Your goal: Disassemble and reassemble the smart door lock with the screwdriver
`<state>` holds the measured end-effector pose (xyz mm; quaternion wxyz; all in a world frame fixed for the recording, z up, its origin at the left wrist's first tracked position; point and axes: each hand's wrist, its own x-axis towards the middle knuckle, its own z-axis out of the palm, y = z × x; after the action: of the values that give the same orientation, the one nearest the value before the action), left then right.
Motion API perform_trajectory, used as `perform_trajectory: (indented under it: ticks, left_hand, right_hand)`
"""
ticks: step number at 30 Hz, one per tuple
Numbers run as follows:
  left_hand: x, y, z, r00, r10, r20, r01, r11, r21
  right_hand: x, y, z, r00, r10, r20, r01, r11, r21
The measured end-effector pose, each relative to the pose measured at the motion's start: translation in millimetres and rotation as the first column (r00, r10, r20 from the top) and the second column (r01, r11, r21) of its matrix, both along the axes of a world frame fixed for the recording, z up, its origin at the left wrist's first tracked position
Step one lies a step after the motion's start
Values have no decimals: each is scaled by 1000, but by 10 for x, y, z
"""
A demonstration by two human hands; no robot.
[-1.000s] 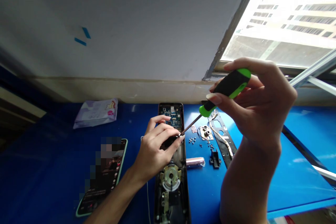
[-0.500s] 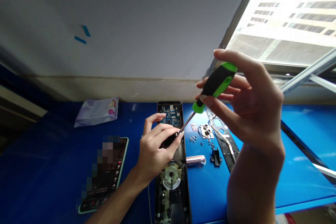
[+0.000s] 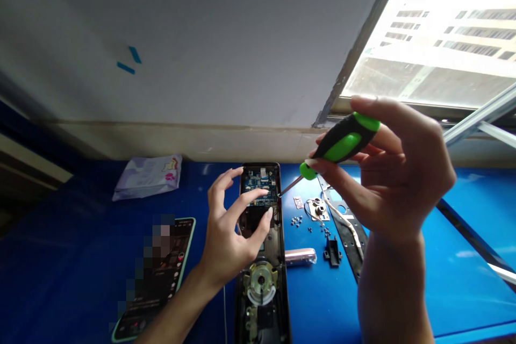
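My right hand [image 3: 387, 161] grips a green and black screwdriver [image 3: 341, 142] by its handle. The shaft slants down to the left, its tip at the right rim of a long dark housing [image 3: 285, 290]. Inside the housing's far end sits a blue circuit board [image 3: 258, 180], with a dark block below it and a round metal mechanism [image 3: 261, 279] nearer to me. Fingers apart, my left hand [image 3: 234, 226] reaches over the housing from the left. Its thumb and index finger hover around the board's lower edge; whether they touch it I cannot tell.
Right of the housing lie small screws [image 3: 296, 220], a camera-like module [image 3: 319, 208], a black bracket [image 3: 332, 251], a pink wrapped cylinder [image 3: 300, 257] and a black plate [image 3: 350, 236] with a white cable. On the left are a phone [image 3: 161, 279] and a packet [image 3: 147, 177].
The screwdriver's tip has moved from beside my left fingertips up to the housing's right rim, and its handle has gone right and tilted lower. My left thumb and index finger have spread apart.
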<state>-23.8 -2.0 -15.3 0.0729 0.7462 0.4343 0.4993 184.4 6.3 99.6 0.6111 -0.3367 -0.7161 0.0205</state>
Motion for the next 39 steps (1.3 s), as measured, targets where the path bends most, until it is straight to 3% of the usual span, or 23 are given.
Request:
perform_trajectory:
  ticks: [9, 13, 22, 31, 36, 39]
  left_hand:
    - [-12, 19, -56, 997, -75, 18, 77, 972, -224]
    - [-14, 28, -75, 995, -87, 57, 99, 957, -272]
    - [-16, 26, -62, 994, -96, 57, 108, 953, -282]
    - [-21, 36, -62, 992, -110, 64, 125, 938, -324]
    - [-19, 51, -85, 985, -120, 124, 156, 927, -342]
    - [-17, 65, -91, 985, -112, 135, 155, 915, -374]
  right_hand:
    - [-68, 100, -87, 987, 159, 20, -159, 987, 20]
    - [-97, 124, -104, 986, 150, 71, -148, 988, -35]
    - [-106, 91, -94, 988, 113, 101, -109, 993, -44]
    - [-113, 152, -99, 976, 141, 163, -149, 988, 42]
    - [-115, 93, -69, 952, 289, 96, -280, 955, -99]
    - [-104, 86, -74, 948, 313, 62, -312, 949, -36]
